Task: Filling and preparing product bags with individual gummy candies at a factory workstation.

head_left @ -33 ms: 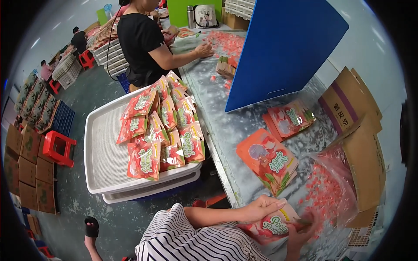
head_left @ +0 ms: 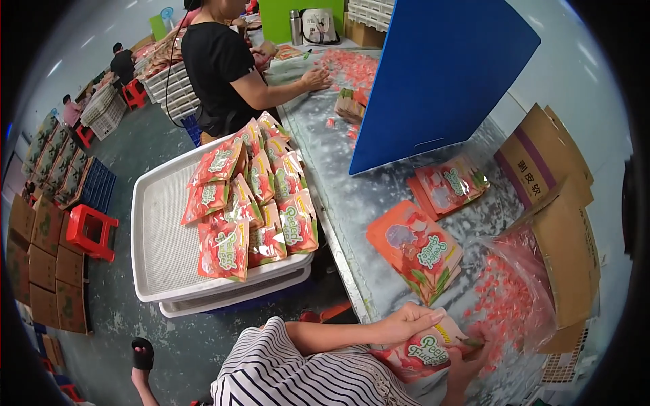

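Note:
A red and pink printed candy pouch (head_left: 428,348) lies tilted low in front of me, over the table's near edge. My left hand (head_left: 409,325) pinches its upper edge, thumb on top. At the pouch's right end is my right hand (head_left: 467,362), its thumb against the printed front and its fingers curled round the end, partly blurred. Whether that hand also has sweets in it is hidden. Just beyond lies a stack of flat pouches (head_left: 416,247). Small pink wrapped-looking pieces (head_left: 504,294) are heaped to the right of my hands.
A white mesh tray (head_left: 159,223) at my left bears several filled pouches (head_left: 233,203). More pouches (head_left: 452,183) lie by a blue divider panel (head_left: 440,81). An opened carton (head_left: 565,250) with clear plastic stands right. Across the table a co-worker (head_left: 220,68) stands; a red stool (head_left: 91,231) is left.

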{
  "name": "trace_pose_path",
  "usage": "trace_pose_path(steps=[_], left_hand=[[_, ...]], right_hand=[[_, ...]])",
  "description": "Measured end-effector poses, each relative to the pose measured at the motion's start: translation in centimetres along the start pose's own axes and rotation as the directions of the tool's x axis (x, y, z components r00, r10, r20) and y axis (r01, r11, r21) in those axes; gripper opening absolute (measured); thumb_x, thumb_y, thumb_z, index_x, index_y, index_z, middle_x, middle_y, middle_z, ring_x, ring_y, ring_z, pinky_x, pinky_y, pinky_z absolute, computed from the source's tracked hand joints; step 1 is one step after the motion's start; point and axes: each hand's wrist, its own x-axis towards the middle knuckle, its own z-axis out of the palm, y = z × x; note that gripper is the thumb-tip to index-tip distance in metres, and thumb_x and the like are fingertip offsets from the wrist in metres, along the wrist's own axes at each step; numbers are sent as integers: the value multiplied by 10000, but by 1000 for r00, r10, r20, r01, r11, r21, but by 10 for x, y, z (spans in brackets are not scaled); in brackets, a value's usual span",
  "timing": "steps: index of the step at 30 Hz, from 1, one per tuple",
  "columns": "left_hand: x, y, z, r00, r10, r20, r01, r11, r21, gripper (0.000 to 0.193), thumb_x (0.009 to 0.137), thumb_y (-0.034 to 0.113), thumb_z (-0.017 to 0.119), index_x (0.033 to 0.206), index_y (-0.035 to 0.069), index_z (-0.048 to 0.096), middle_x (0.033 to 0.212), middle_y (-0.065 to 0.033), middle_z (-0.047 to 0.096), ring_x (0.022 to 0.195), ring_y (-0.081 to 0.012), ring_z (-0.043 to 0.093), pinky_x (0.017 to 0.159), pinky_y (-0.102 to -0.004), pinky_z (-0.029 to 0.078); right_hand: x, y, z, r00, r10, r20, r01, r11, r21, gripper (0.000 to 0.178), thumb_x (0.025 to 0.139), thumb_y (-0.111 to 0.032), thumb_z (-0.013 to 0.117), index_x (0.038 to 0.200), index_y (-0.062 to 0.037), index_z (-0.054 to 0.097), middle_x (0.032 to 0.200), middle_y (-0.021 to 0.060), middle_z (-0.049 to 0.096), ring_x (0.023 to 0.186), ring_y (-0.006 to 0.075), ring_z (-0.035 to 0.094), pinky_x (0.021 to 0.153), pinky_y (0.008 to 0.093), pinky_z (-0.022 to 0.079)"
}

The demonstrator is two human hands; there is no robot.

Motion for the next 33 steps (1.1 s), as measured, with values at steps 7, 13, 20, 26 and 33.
trace_pose_path(steps=[7, 13, 20, 26, 33], left_hand=[[0, 18, 11, 981, 10, -194, -52, 976, -211, 406, 1030, 316, 439, 1026, -27, 656, 898, -56, 690, 728, -54, 590, 654, -224, 495], [-7, 33, 6, 977, 76, -197, -41, 984, 174, 210, 964, 179, 589, 1047, 2, 667, 905, 27, 648, 770, -20, 542, 687, -210, 473], [-3, 44, 9, 947, 117, -299, -34, 963, 267, 211, 925, 113, 627, 1071, -37, 654, 926, -45, 695, 812, -52, 604, 705, -232, 517], [-4, 29, 9, 949, 115, -292, -78, 988, 137, 197, 921, 83, 622, 1073, -36, 660, 936, -60, 703, 817, -64, 621, 709, -235, 519], [-3, 34, 12, 944, -86, -320, 87, 996, -13, 200, 889, 98, 668, 1044, -27, 680, 934, -67, 708, 810, -84, 637, 720, -247, 525]], right_hand=[[-11, 23, -15, 973, 230, 16, -230, 959, 168, 206, 848, -38, 523, 1035, 28, 582, 950, 75, 629, 853, 147, 584, 821, 287, 479], [3, 3, -7, 994, 94, 54, -101, 985, 139, 119, 915, -67, 559, 972, 22, 612, 889, -2, 554, 797, 75, 500, 726, 239, 429], [12, 0, 13, 989, 129, -69, -108, 963, 249, 57, 910, -22, 579, 897, 4, 628, 763, -46, 571, 677, 23, 471, 589, 199, 386], [6, 9, 6, 999, 52, 5, -51, 968, 247, 92, 931, -29, 535, 886, 1, 609, 808, -32, 587, 724, 11, 487, 666, 200, 407], [5, 9, 19, 959, 273, -73, -206, 853, 479, 115, 922, -46, 580, 812, -10, 578, 718, -56, 534, 616, 14, 415, 551, 199, 349]])
